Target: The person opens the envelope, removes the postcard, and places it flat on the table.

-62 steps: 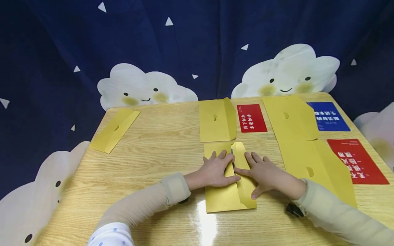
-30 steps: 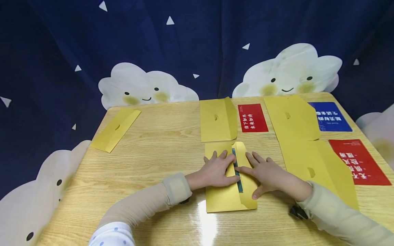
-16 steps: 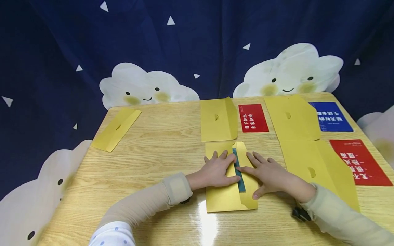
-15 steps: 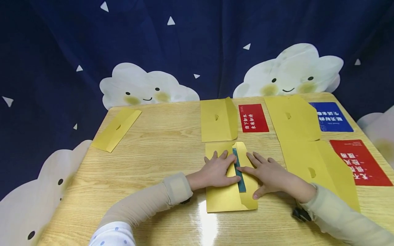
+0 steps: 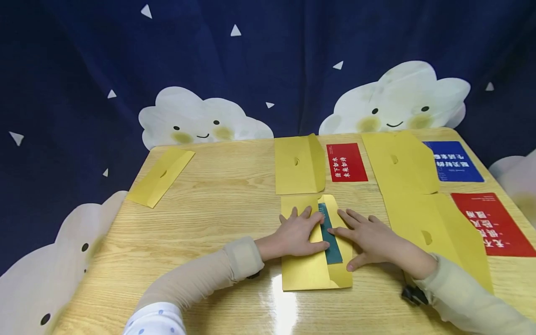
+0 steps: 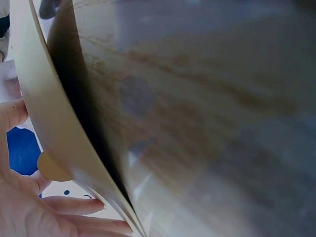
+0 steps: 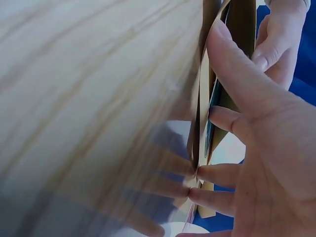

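Observation:
A yellow envelope (image 5: 303, 277) lies on the table with its flap opened out to the right. My left hand (image 5: 296, 236) rests on its body with spread fingers, thumb near the mouth. From that mouth a dark green card (image 5: 333, 253) sticks out; the rest of it is hidden inside. My right hand (image 5: 372, 239) touches the card with a straight index finger, its thumb and other fingers spread around the flap. In the right wrist view the right index finger (image 7: 224, 118) meets the card's edge, while the thumb (image 7: 237, 59) lies against the flap.
More yellow envelopes lie flat: one (image 5: 161, 177) far left, one (image 5: 291, 167) just behind, and two stacked at right (image 5: 406, 167). A small red card (image 5: 346, 163), a blue card (image 5: 458, 163) and a larger red card (image 5: 498, 223) lie beside them. A dark curtain (image 5: 268, 56) hangs behind the table.
The green card has slid rightward out of the envelope, from a thin dark strip to a wider band. My right hand has shifted slightly right with it; the left hand stays on the envelope.

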Available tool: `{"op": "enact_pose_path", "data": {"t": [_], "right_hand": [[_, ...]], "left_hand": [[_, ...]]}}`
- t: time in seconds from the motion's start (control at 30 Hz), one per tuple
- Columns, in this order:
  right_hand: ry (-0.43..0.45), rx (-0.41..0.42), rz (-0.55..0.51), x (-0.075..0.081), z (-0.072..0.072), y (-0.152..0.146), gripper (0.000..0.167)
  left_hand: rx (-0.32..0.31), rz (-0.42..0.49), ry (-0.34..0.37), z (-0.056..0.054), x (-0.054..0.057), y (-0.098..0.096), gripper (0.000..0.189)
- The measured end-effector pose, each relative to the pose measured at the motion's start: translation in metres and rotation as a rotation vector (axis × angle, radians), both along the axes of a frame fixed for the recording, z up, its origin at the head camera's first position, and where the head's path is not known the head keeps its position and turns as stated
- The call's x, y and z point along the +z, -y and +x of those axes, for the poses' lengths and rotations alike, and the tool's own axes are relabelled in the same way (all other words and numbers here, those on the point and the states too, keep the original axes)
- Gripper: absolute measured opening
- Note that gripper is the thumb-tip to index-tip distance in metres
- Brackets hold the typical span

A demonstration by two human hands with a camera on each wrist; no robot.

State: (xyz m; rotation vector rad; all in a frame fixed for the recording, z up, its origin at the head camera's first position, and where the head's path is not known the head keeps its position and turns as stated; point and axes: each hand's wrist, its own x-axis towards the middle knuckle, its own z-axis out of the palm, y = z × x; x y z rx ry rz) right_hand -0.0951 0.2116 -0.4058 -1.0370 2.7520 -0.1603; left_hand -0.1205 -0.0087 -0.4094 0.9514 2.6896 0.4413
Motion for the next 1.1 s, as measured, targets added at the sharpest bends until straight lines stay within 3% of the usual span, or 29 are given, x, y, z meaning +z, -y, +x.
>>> {"op": "enact_pose_path", "data": {"t": [0.63, 0.83, 1.1], "right_hand": [[0.009, -0.028, -0.05, -0.002, 0.0, -0.001, 0.08], [-0.064, -0.028, -0.062, -0.007, -0.003, 0.001, 0.072], [-0.051, -0.036, -0.014, -0.01, -0.006, 0.003, 0.079]], "left_hand": [[0.0, -0.005, 0.007, -0.001, -0.004, 0.0, 0.045], [-0.001, 0.004, 0.014, 0.0, -0.003, 0.0, 0.043], [-0.006, -0.004, 0.025, -0.001, -0.003, -0.001, 0.043]]}}
